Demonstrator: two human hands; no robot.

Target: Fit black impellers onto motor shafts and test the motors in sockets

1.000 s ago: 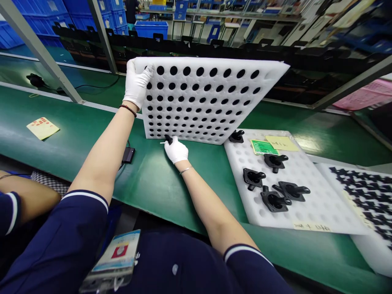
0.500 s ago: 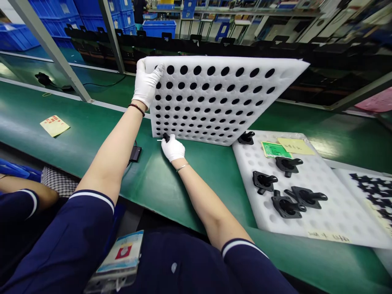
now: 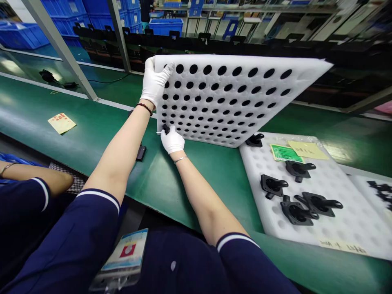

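My left hand [image 3: 155,81], in a white glove, grips the upper left corner of a white perforated foam sheet [image 3: 228,100]. The sheet stands tilted, with its lower edge on the green workbench [image 3: 208,179]. My right hand [image 3: 172,140], also gloved, pinches a small black part [image 3: 165,129] at the sheet's lower left corner, and a thin white pin sticks out beside it. Several black moulded parts [image 3: 296,170] lie on a white foam tray [image 3: 269,216] to the right.
A co-worker's forearm [image 3: 36,179] lies at lower left. A yellow note with red marks [image 3: 61,123] and a small black device [image 3: 141,152] sit on the bench. A green label [image 3: 286,153] lies on the tray. Blue crates [image 3: 165,26] stand behind a dark rail.
The whole scene slides rightward in the view, and the foam tray moves toward the right edge. Both hands keep their hold on the sheet and the black part.
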